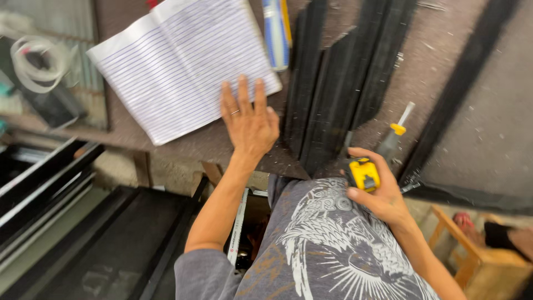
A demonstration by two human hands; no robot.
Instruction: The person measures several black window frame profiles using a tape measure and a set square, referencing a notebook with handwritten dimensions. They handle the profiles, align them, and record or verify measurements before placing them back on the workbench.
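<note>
My left hand [249,118] lies flat with fingers spread on the lower corner of an open lined notebook [177,61] on a brown worktable [444,50]. My right hand [376,186] grips a yellow tape measure [363,173] near the table's front edge. Several dark metal profile strips [338,83] lie between the two hands. A screwdriver with a yellow collar [395,133] rests just beyond my right hand.
A blue and yellow tube [276,33] lies beside the notebook. A long dark bar [466,83] crosses the table at the right. Dark frames [50,183] lean at the lower left. A wooden stool [483,261] stands at the lower right. Coiled white cable [33,61] sits far left.
</note>
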